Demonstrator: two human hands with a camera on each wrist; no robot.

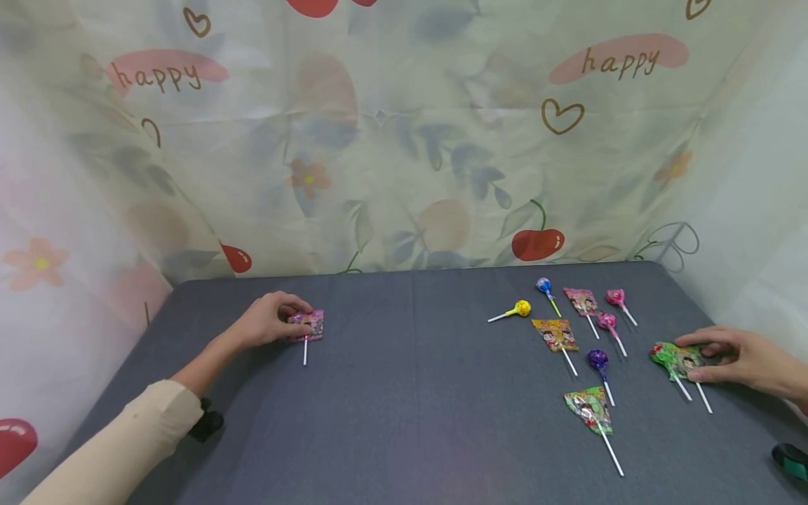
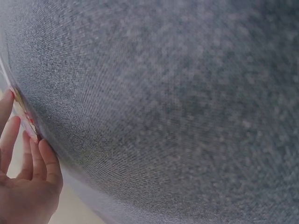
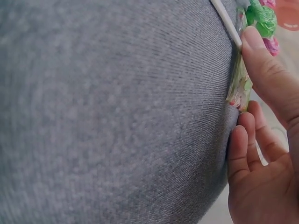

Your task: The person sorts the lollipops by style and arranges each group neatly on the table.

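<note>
On the left of the table my left hand holds a lollipop in a flat pink-purple wrapper between thumb and fingers. Its white stick points towards me. The left wrist view shows the wrapper edge-on at the fingertips. At the far right, my right hand grips a lollipop in a flat green printed wrapper, low at the tabletop. Right beside that one lies a round green lollipop, partly overlapping it in view. In the right wrist view the thumb presses the flat wrapper near its stick.
Several lollipops lie right of centre: yellow, blue, orange flat-wrapped, purple, green flat-wrapped and pink ones. A patterned curtain hangs behind the grey table. A black-green object shows at the right edge.
</note>
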